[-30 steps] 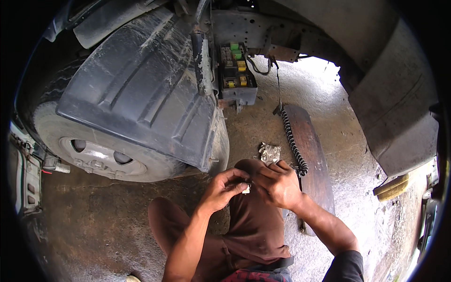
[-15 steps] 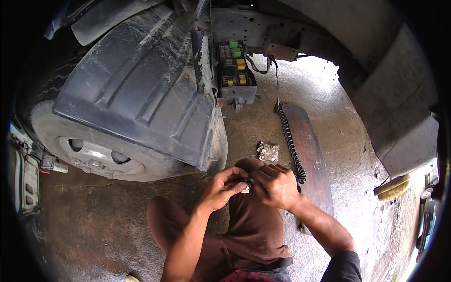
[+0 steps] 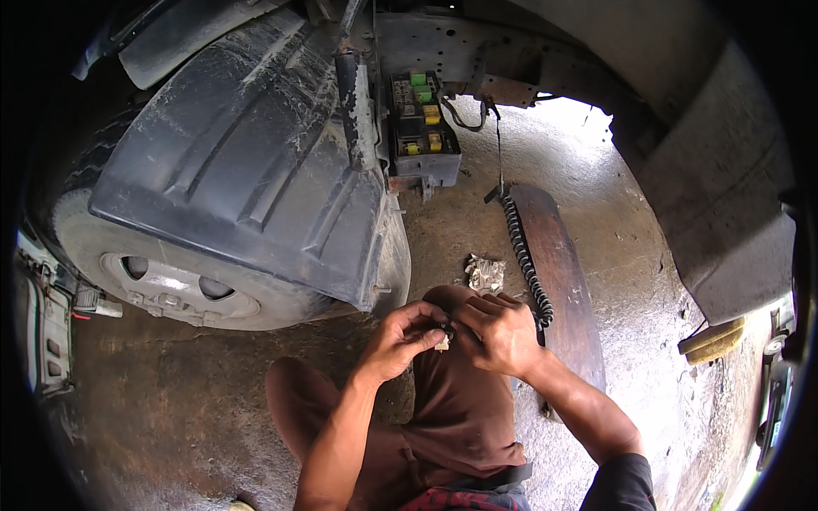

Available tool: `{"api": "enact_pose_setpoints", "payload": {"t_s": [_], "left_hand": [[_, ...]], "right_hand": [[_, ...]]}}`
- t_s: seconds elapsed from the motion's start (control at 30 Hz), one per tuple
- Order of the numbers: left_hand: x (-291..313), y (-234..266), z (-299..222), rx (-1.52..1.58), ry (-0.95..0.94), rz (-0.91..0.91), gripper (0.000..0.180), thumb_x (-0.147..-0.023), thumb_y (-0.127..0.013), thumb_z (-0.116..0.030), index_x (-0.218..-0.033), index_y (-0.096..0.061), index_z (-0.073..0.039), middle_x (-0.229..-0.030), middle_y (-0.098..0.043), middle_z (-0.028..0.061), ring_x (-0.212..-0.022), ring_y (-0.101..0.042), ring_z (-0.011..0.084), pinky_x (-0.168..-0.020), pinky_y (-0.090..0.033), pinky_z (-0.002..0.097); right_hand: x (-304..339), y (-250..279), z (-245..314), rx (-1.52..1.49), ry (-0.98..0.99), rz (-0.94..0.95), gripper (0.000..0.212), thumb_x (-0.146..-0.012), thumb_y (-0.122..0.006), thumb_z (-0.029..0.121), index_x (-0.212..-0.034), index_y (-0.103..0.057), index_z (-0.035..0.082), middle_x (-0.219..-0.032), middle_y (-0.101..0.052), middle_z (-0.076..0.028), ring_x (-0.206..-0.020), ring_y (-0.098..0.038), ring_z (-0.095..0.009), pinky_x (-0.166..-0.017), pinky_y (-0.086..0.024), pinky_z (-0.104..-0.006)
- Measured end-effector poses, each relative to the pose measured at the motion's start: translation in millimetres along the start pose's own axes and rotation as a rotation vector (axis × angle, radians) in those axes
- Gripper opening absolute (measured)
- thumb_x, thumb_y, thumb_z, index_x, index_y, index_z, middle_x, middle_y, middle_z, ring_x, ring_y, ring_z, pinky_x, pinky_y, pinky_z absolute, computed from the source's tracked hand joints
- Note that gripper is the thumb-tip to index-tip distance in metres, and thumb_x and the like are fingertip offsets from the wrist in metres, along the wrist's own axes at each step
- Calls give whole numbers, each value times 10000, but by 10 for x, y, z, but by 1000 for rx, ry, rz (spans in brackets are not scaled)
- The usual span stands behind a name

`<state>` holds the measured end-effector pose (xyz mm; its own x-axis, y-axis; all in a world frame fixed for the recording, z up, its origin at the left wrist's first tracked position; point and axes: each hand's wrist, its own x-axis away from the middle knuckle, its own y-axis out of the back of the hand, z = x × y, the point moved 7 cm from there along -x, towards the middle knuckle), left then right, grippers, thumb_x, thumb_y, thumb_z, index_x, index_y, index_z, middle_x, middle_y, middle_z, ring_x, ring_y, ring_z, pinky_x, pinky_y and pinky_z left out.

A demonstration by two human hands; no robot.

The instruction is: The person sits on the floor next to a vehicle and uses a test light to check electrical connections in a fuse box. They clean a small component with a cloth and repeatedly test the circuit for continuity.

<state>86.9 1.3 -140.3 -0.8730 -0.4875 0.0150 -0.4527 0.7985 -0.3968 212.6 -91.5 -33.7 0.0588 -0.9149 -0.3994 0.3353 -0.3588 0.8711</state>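
My left hand and my right hand meet above my raised knee, both pinching a small pale part between their fingertips. The part is mostly hidden by my fingers. Just beyond my hands a crumpled silvery wrapper lies on the concrete. A black coiled cable hangs from the vehicle frame down to my right hand's side. Above, an open fuse box with green and yellow pieces is mounted on the frame.
A large wheel under a dark plastic mudguard fills the left. A long dark wooden plank lies on the concrete to the right. A yellow block sits far right under a grey body panel.
My hands have stayed together at my knee, shifting slightly while working the small part. Nothing else has moved.
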Motion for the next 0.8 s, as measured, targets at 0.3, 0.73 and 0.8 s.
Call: {"api": "enact_pose_setpoints", "payload": {"t_s": [0.3, 0.73, 0.8], "left_hand": [[15, -6, 63, -1, 67, -23, 231, -1023, -763, -83, -1226, -677, -15, -1126, -717, 25, -1014, -699, 88, -914, -589, 269], [26, 15, 47, 20, 9, -36, 231, -1014, -770, -75, -1223, -687, -19, -1094, -723, 16, -994, -700, 87, -911, -583, 268], [29, 25, 42, -21, 0, -48, 227, -1013, -770, -69, -1220, -689, -23, -1080, -722, 14, -985, -698, 85, -907, -581, 266]], "right_hand": [[-1, 4, 37, 40, 67, 95, 295, -737, -806, 189, -1016, -754, 105, -929, -736, -71, -883, -736, -291, -787, -566, -418], [-14, 32, 82, 135, 158, 83, 273, -733, -819, 220, -987, -750, 147, -950, -717, -14, -864, -706, -220, -819, -534, -390], [-12, 31, 81, 155, 164, 74, 278, -731, -817, 227, -990, -753, 149, -963, -720, -9, -860, -702, -214, -813, -527, -384]]}}
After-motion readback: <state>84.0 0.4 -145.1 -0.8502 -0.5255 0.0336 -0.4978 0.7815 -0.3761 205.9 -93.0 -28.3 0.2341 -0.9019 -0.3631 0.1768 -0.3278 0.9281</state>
